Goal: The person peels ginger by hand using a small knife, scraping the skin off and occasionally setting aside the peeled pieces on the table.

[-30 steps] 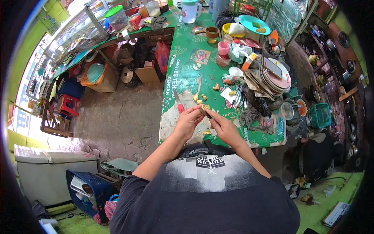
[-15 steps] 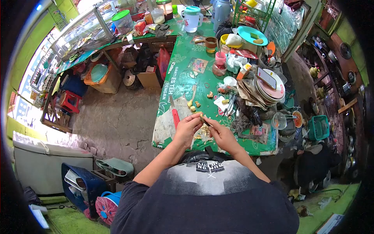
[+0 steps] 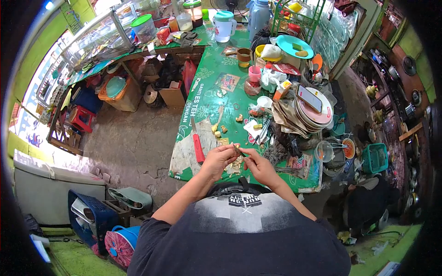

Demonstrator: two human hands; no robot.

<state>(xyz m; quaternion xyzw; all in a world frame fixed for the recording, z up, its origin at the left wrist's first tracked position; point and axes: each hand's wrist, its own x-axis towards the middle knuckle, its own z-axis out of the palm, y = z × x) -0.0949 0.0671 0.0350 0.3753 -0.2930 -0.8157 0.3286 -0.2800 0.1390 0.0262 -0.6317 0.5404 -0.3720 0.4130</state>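
Over the table's near edge, my left hand (image 3: 219,162) is closed on a small piece of ginger (image 3: 234,146), its fingertips pinching it. My right hand (image 3: 259,168) grips a small knife (image 3: 239,152), whose dark blade lies against the piece; its handle is mostly hidden in the palm. Pale peelings (image 3: 234,167) are scattered on the table under both hands. A few more ginger pieces (image 3: 217,134) lie just beyond my left hand. To the left of that hand rests a knife with a red handle (image 3: 198,147), untouched.
The green-covered table (image 3: 209,96) bears a stack of plates (image 3: 317,117) with a phone (image 3: 309,98) on top, at right. Farther back are a glass jar (image 3: 252,87), a lidded pitcher (image 3: 224,28) and a turquoise tray (image 3: 294,45). Crumpled dark cloth (image 3: 276,152) lies near my right hand.
The view has shifted slightly, so the table appears a little farther left. Both hands stay close together, still holding the ginger and the knife; the blade's angle has changed a little.
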